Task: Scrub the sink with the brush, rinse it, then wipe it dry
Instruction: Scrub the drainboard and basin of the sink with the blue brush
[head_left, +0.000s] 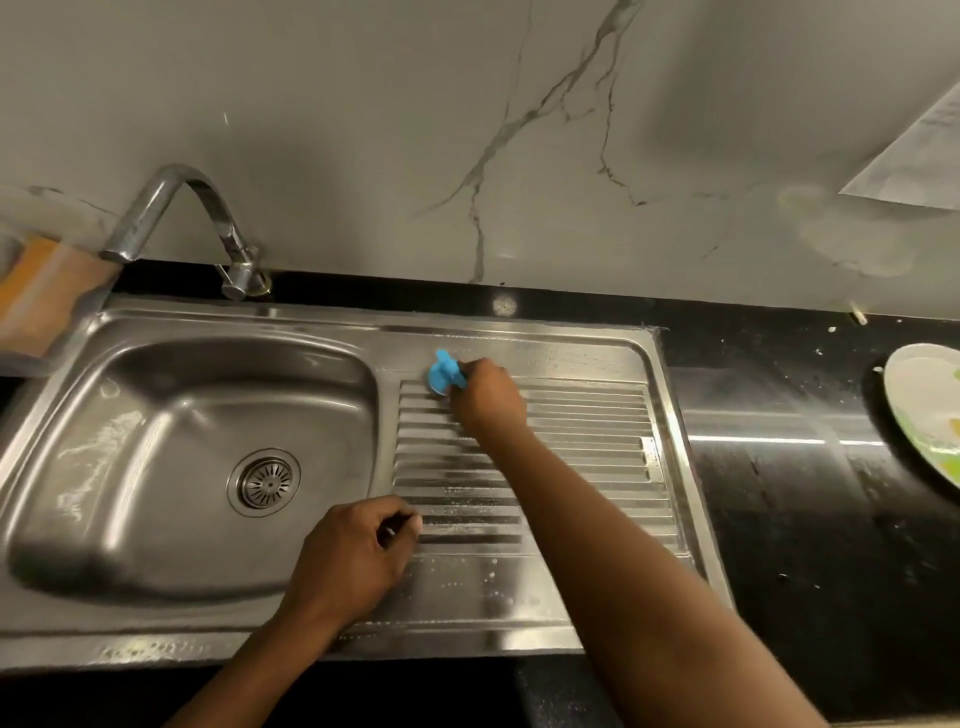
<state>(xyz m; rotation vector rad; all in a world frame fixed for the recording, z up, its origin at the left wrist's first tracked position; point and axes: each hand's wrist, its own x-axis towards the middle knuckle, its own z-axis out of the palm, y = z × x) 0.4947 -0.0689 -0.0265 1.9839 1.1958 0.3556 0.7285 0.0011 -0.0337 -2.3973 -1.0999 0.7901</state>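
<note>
brush: small blue plastic brush (444, 371) on the far-left corner of the stainless steel sink's ribbed drainboard (587, 457) | right hand (488, 397): fingers wrapped round it | left hand (353, 551): curled on the near ribs, can't tell if it's holding anything | progress: you're mid-scrub I'd say, rinse and wipe-dry still to go

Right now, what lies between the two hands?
Only the wet, ribbed drainboard, with nothing on it, between the left hand and the right hand that holds the brush. The head view shows it.
</note>
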